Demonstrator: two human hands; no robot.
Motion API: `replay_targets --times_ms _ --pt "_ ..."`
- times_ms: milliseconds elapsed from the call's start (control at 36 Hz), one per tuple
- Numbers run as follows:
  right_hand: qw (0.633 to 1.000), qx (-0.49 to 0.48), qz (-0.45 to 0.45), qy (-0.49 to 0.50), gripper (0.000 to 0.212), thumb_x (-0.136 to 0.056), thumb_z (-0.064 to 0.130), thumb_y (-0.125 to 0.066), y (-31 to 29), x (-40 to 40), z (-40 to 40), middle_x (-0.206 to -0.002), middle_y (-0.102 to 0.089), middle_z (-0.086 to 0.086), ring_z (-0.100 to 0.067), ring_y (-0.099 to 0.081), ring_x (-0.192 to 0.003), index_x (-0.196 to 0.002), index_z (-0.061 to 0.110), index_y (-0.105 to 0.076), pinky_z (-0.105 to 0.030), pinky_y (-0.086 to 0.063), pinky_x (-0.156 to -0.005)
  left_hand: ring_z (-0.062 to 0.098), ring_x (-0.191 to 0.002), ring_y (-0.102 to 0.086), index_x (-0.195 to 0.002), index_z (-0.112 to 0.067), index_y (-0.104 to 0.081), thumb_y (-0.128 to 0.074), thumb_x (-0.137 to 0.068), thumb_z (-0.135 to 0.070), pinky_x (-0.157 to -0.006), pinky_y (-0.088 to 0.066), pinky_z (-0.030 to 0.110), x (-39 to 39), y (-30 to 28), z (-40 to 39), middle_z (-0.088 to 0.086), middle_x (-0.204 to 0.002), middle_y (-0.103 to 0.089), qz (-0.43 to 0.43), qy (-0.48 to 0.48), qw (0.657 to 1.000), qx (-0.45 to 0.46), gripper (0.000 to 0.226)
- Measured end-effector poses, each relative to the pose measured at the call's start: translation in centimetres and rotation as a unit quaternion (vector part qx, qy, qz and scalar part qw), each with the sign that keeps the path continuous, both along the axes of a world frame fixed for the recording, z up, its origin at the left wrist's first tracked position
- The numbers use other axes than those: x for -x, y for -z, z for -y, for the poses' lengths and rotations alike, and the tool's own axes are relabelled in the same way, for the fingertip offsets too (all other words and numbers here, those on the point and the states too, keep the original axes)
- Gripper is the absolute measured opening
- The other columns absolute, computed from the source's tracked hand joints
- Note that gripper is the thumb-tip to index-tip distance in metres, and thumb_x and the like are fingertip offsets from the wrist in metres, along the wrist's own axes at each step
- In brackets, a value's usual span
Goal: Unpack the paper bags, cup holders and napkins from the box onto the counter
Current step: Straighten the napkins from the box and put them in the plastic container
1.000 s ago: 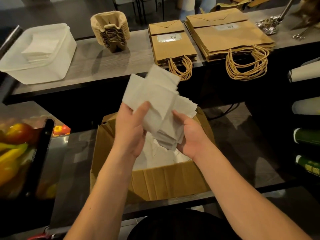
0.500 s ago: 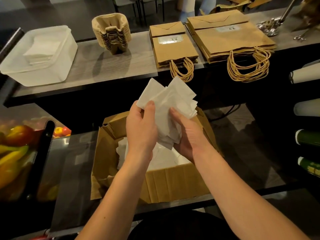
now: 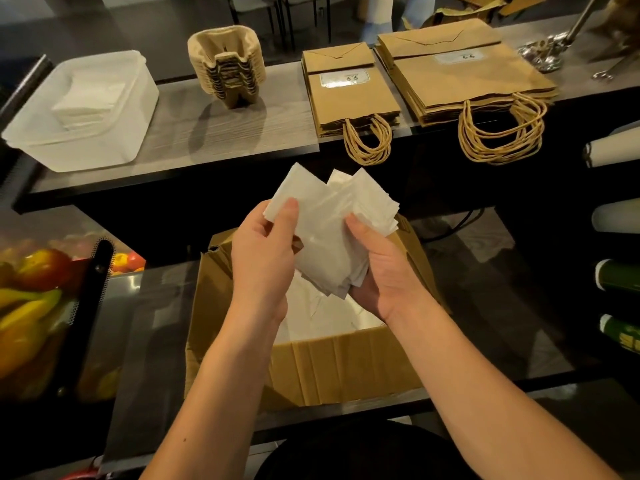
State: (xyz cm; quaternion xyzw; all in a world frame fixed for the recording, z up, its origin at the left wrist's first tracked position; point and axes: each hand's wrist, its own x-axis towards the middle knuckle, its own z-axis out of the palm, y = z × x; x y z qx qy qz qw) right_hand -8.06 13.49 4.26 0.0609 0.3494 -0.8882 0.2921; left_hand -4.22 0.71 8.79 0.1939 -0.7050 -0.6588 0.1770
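dim service area, grey wood-grain counter (image 3: 221, 133) across the top, darker lower shelf beneath carrying the box.

left fingers (image 3: 289, 209) curled over the near edge of a fanned sheaf of napkins (image 3: 332, 237), thumb up along the front sheet; left hand (image 3: 263, 261) gripping. right fingers (image 3: 360, 226) cupped under and round the sheaf's other side, right hand (image 3: 384, 271) holding from 4 o'clock. sheaf uneven, corners splayed toward 12 and 1 o'clock, held just above the open cardboard box (image 3: 339, 362).

outward from there: more white napkins lying loose inside the box at 6 o'clock of the sheaf; count not readable. no bags or holders visible in the box.

on the counter, 10 o'clock: translucent plastic tub (image 3: 114, 133) with a squared pile of napkins inside. 11 o'clock: nested stack of pulp cup holders (image 3: 227, 67). 1 o'clock: small stack of paper bags (image 3: 349, 95), handles over the edge. 2 o'clock: large stack of paper bags (image 3: 464, 74), handles likewise hanging.

9 o'clock, low: fruit (image 3: 31, 292) behind a black perforated guard.

judgement: bags and cup holders appear done; napkins partly done. remaining: squaring this handful, carrying it to the tub, then clearing the loose ones left in the box.
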Motion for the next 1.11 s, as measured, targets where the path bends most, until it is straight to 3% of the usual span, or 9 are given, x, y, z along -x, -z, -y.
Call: replay_targets --times_ms 250,389,472,528,583,722,944,1028,1111 --pt "0.998 0.016 0.056 0.001 0.057 -0.089 0.024 -0.073 1.1 0.6 -0.1 -0.133 -0.068 -0.016 -0.036 -0.067 -0.120 -0.143 0.014 -0.057 -0.054 -0.057 -0.096 0.005 -0.097 -0.065 -0.106 -0.029 -0.060 -0.054 -0.103 -0.031 -0.080 -0.055 0.025 0.6 -2.0 1.8 -0.007 -0.103 -0.063 -0.136 -0.106 0.985 0.017 0.007" --pt "0.994 -0.013 0.107 -0.012 0.067 -0.081 0.020 -0.084 1.7 0.9 -0.1 -0.139 -0.063 -0.020 -0.036 -0.070 -0.112 -0.142 0.009 -0.059 -0.042 -0.061 -0.080 0.000 -0.088 -0.065 -0.103 -0.039 -0.064 -0.062 -0.098 -0.034 -0.071 -0.056 0.020 1.7 -3.9 3.4 -0.013 -0.099 -0.067 -0.049 0.057 0.983 0.166 0.007" --pt "0.994 -0.024 0.093 -0.051 0.032 -0.091 0.028 -0.070 1.4 0.8 0.2 -0.114 -0.075 -0.015 -0.030 -0.075 -0.093 -0.115 0.008 -0.077 -0.040 -0.063 -0.075 -0.002 -0.081 -0.062 -0.106 -0.038 -0.065 -0.061 -0.099 -0.036 -0.065 -0.052 0.017 3.1 -2.9 2.6 -0.017 -0.091 -0.065 0.057 0.191 0.914 0.353 0.008" --pt "0.994 -0.036 0.072 -0.072 0.043 -0.101 0.045 -0.053 1.3 0.5 0.1 -0.105 -0.077 -0.013 -0.027 -0.074 -0.089 -0.097 0.014 -0.084 -0.039 -0.058 -0.080 0.001 -0.080 -0.060 -0.108 -0.032 -0.067 -0.060 -0.098 -0.039 -0.071 -0.053 0.026 3.9 -1.8 2.1 -0.016 -0.089 -0.064 0.091 0.235 0.870 0.424 0.013" --pt "0.994 -0.034 0.075 -0.076 0.062 -0.102 0.063 -0.040 1.5 0.4 -0.1 -0.115 -0.075 -0.013 -0.030 -0.073 -0.100 -0.106 0.018 -0.082 -0.043 -0.055 -0.089 0.002 -0.085 -0.059 -0.111 -0.030 -0.067 -0.061 -0.098 -0.040 -0.077 -0.053 0.028 4.4 -0.9 2.0 -0.016 -0.092 -0.064 0.105 0.243 0.852 0.452 0.018" --pt "0.995 -0.023 0.054 -0.081 0.085 -0.089 0.083 -0.031 1.9 0.7 -0.4 -0.132 -0.068 -0.018 -0.038 -0.064 -0.123 -0.137 0.022 -0.064 -0.056 -0.047 -0.108 0.006 -0.103 -0.056 -0.130 -0.031 -0.059 -0.066 -0.095 -0.037 -0.089 -0.049 0.025 4.7 0.6 1.8 -0.014 -0.116 -0.061 0.101 0.205 0.864 0.449 0.036" --pt "0.995 -0.029 0.048 -0.084 0.046 -0.101 0.037 -0.060 2.6 0.8 0.5 -0.139 -0.063 -0.017 -0.036 -0.060 -0.130 -0.142 0.016 -0.060 -0.053 -0.044 -0.112 0.010 -0.136 -0.043 -0.155 -0.026 -0.031 -0.044 -0.107 -0.038 -0.108 -0.038 0.025 4.7 5.0 1.6 -0.006 -0.152 -0.044 0.117 0.167 0.950 0.238 0.051" --pt "0.994 -0.039 0.054 -0.085 0.041 -0.104 0.032 -0.057 3.3 1.1 1.1 -0.138 -0.064 -0.018 -0.037 -0.061 -0.128 -0.141 0.016 -0.059 -0.054 -0.047 -0.109 0.002 -0.125 -0.046 -0.154 -0.025 -0.031 -0.045 -0.107 -0.037 -0.094 -0.037 0.010 4.6 6.2 2.1 -0.012 -0.144 -0.046 0.132 0.142 0.960 0.201 0.051" --pt "0.993 -0.075 0.062 -0.067 0.042 -0.101 0.029 -0.062 4.3 1.7 1.8 -0.135 -0.066 -0.018 -0.037 -0.065 -0.122 -0.141 0.016 -0.058 -0.054 -0.053 -0.102 0.008 -0.116 -0.054 -0.142 -0.027 -0.047 -0.050 -0.100 -0.052 -0.095 -0.048 0.024 4.4 7.9 3.8 -0.011 -0.128 -0.054 0.163 0.089 0.958 0.220 0.049"
